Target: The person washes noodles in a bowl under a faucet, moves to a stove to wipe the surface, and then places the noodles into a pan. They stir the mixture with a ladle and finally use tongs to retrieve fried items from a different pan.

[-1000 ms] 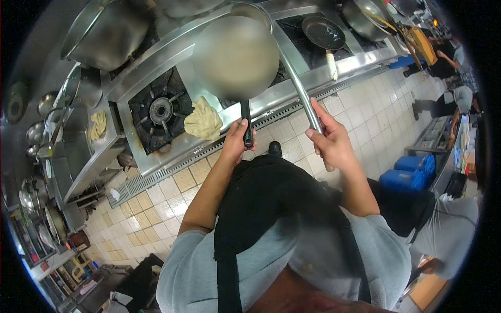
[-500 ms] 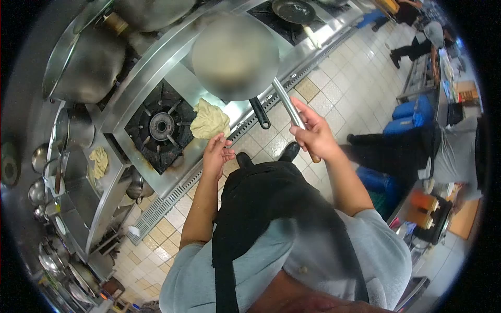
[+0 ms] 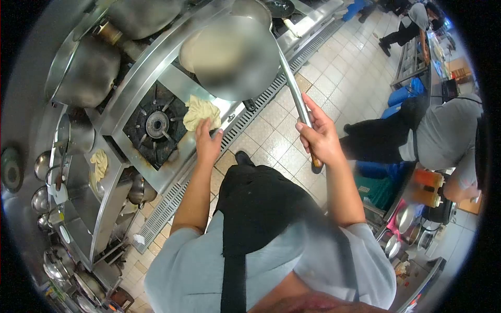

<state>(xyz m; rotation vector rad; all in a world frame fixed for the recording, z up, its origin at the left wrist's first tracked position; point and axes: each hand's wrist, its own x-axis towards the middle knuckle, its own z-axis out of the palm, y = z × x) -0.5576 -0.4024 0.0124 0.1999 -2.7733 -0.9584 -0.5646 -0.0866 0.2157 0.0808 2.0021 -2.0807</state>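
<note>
My right hand [image 3: 321, 136] is closed around the handle of a long metal ladle [image 3: 292, 86], whose brown butt end pokes out below my palm. The ladle's rounded head lies at the top, partly hidden by a blur. My left hand [image 3: 207, 143] has its fingertips on a crumpled pale yellow cloth [image 3: 201, 112] on the stove's metal top; thumb and fingers are apart. Beyond the cloth sits a wide pan [image 3: 195, 52] with pale contents, mostly smeared by the blur. A short black handle [image 3: 250, 105] sticks out at the stove's front edge.
Left of the cloth is a bare burner [image 3: 157, 124]. Large pots [image 3: 86, 70] stand at the back left. A second cloth [image 3: 99, 164] hangs by a side counter. A co-worker in grey [image 3: 443, 130] stands at the right; another person [image 3: 412, 28] is farther off.
My left hand has moved up onto the cloth, which sits slightly higher and farther left in view. The ladle is steeper, with more of its handle showing. The co-worker's torso shows more fully.
</note>
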